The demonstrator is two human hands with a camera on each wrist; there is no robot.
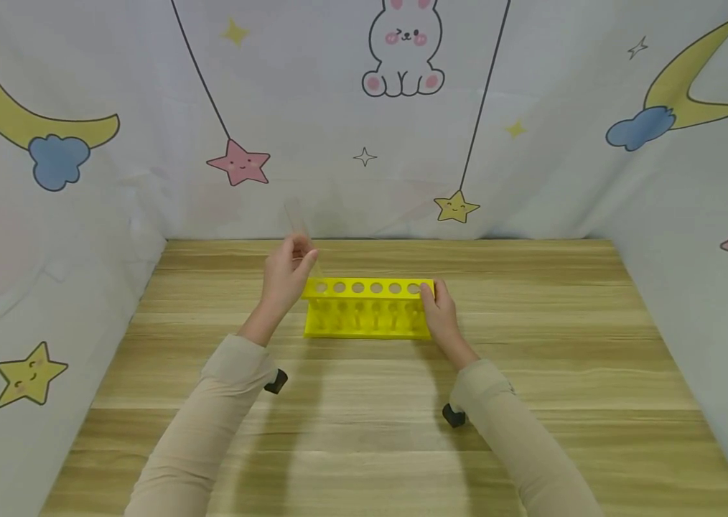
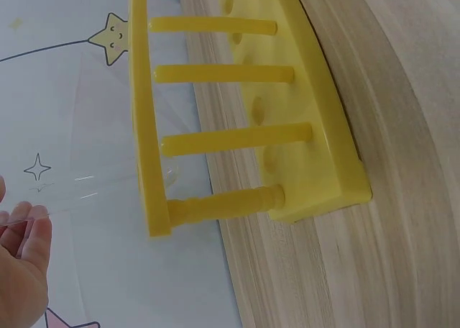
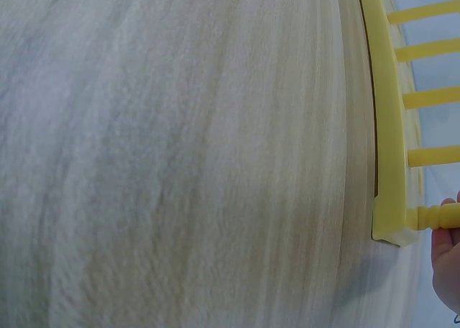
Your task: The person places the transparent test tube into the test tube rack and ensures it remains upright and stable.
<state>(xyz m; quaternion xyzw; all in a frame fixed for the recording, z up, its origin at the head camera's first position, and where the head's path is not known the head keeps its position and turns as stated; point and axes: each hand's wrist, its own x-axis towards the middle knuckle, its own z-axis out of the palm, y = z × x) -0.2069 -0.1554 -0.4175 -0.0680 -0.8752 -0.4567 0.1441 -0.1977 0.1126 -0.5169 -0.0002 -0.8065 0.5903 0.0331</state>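
My left hand point(image 1: 282, 278) pinches a clear test tube point(image 1: 296, 215) at the left end of a yellow test tube rack point(image 1: 367, 295). Tilted, the tube leans up and away to the left. In the left wrist view, the rounded lower end of the tube point(image 2: 86, 188) reaches just through the rack's top plate point(image 2: 147, 162), at the end hole. At the rack's right end, my right hand point(image 1: 443, 316) grips the top plate and end post, thumb on top near the last hole. In the right wrist view, the fingers point(image 3: 445, 252) curl by that end post point(image 3: 438, 216).
The rack stands on a wood-grain table point(image 1: 364, 431), with a row of round holes and several upright pegs behind. A white cloth backdrop point(image 1: 325, 143) printed with stars, moons and a rabbit surrounds the table's back and sides. Small black wrist cameras point(image 1: 276, 381) sit at both cuffs.
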